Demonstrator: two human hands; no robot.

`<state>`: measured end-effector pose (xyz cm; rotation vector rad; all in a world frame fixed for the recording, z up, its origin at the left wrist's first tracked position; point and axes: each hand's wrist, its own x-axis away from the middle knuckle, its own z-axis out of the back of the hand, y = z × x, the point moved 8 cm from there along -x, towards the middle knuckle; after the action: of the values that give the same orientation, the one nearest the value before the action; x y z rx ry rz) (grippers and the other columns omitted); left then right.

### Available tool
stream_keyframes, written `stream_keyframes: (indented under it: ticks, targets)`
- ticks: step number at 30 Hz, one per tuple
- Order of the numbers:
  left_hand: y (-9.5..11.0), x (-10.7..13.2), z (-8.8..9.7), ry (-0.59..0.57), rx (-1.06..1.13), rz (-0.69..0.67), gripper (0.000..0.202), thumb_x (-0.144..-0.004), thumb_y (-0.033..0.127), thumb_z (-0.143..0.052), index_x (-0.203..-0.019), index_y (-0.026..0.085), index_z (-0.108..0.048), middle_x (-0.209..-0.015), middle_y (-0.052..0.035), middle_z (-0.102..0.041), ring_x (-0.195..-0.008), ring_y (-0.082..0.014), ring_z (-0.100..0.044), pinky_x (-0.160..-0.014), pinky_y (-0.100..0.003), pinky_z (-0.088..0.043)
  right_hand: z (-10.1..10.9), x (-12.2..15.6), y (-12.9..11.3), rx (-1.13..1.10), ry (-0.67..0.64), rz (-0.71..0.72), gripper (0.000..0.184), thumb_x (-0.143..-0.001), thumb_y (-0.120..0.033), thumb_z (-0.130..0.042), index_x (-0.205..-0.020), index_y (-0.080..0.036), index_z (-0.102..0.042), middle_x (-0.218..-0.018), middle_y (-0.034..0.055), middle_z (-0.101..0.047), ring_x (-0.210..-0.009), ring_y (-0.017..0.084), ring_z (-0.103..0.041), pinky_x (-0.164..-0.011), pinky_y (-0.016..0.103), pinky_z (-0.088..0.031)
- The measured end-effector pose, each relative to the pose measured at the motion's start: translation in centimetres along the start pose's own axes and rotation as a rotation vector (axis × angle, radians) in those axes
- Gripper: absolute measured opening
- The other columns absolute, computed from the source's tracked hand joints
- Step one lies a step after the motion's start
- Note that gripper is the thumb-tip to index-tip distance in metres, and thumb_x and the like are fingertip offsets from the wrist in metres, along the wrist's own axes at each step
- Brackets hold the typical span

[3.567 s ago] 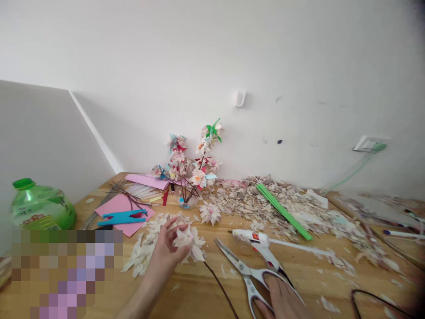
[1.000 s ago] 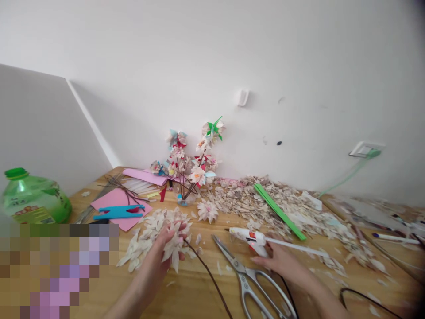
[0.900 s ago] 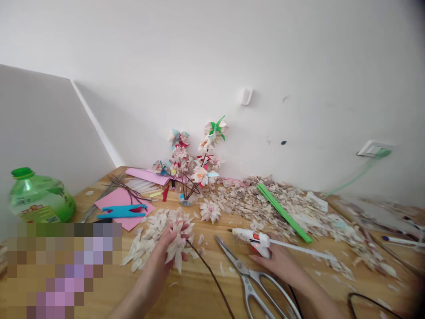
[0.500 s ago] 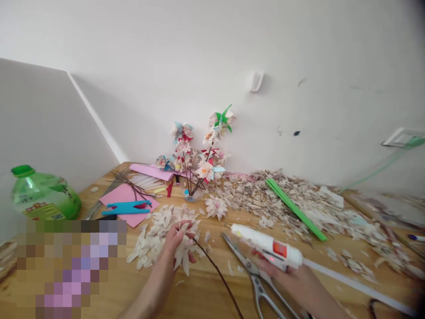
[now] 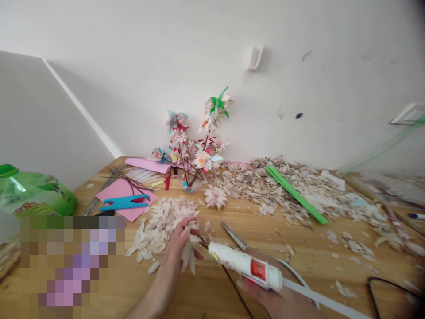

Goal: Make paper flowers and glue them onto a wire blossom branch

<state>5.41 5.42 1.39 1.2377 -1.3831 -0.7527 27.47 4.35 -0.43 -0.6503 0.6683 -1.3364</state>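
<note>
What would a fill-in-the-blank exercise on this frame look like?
1. The right hand grips a white plastic glue gun, while the left hand holds a pale, pointed-petalled ____.
2. A flat blue cut-out lies partly on a ____ paper sheet.
3. Long, narrow ____ strips lie across the heap of pale scraps.
4. A green-capped translucent plastic bottle is at the picture's ____ edge.
Missing words: flower; pink; green; left.

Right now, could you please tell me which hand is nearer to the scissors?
The right: the right hand, holding the glue gun, partly covers the scissors in this view. The left hand, holding a flower, is farther off, to their left.
</note>
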Motion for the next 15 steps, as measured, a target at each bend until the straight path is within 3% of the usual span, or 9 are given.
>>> stream_keyframes:
  ticks: [6,15]
  targets:
    - [-0.24,-0.15,-0.34,-0.044,-0.018,-0.036,0.048,-0.072,0.050,-0.046,-0.110,0.021,-0.054,-0.096,-0.0079,-0.058,-0.054,-0.0137,-0.053,-0.054,-0.026,-0.039,-0.34,0.42,0.78,0.012,-0.008,-0.030,0.038,-0.060,-0.043,-0.065,-0.097,-0.034,-0.065,-0.100,-0.0010,-0.067,-0.094,0.030,-0.059,-0.082,0.033,-0.050]
    - [-0.15,0.15,-0.65,-0.024,-0.052,-0.009,0.045,-0.074,0.048,-0.044,-0.109,0.020,-0.052,-0.098,-0.0082,-0.057,-0.053,-0.0121,-0.052,-0.052,-0.024,-0.037,-0.40,0.53,0.08,0.044,-0.071,-0.025,0.041,-0.065,-0.048,-0.062,-0.102,-0.031,-0.063,-0.105,-0.0030,-0.064,-0.100,0.026,-0.057,-0.088,0.029,-0.046]
